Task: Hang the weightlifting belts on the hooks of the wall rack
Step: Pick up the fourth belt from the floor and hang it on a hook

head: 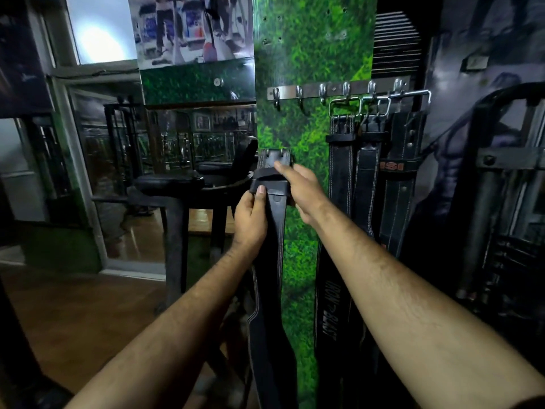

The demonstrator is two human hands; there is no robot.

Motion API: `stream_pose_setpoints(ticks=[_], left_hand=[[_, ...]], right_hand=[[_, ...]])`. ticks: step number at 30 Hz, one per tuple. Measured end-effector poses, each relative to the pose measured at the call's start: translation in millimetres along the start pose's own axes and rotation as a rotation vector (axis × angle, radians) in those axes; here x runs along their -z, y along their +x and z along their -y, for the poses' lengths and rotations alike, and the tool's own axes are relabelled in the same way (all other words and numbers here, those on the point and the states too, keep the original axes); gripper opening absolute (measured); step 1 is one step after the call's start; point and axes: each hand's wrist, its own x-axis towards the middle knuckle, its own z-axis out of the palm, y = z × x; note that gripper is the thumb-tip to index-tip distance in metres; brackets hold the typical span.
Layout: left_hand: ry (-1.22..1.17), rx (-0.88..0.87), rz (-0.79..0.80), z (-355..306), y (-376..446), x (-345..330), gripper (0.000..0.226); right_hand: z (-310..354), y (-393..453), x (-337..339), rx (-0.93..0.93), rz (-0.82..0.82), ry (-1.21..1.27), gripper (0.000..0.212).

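Note:
A black leather weightlifting belt hangs down in front of me, buckle end up. My left hand grips its upper strap with the thumb on the keeper loop. My right hand holds the buckle end from the right. Above them, a metal wall rack with several hooks is fixed to the green grass-print panel. Its left hooks are bare. Three black belts hang by their buckles from the right hooks, and one reaches down low with white lettering.
A black padded gym machine stands left of the panel, close to my left arm. A dark weight machine frame fills the right side. Wooden floor lies at the lower left, glass partitions behind.

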Motion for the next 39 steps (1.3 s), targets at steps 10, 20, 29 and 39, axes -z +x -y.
stream_pose_setpoints(ticks=[10,20,29,39], left_hand=[[0.006,-0.13,0.109,-40.1,39.8,-7.4,0.011],[0.056,-0.134,0.132,-22.5,23.0,-27.6,0.024],[0.185,-0.011,0.176,30.2,-24.4,-3.4,0.04],[0.656,0.152,0.32,123.5,-104.5,63.2,0.055]], right_hand=[[13.5,1.7,-0.6,0.174,0.008,-0.054,0.021],[38.3,13.3,-12.9,0.266,-0.228,0.069,0.062],[52.5,14.5,-18.7,0.482,-0.349,-0.092,0.037],[25.5,27.2,-21.6,0.493,-0.458,-0.173,0.019]])
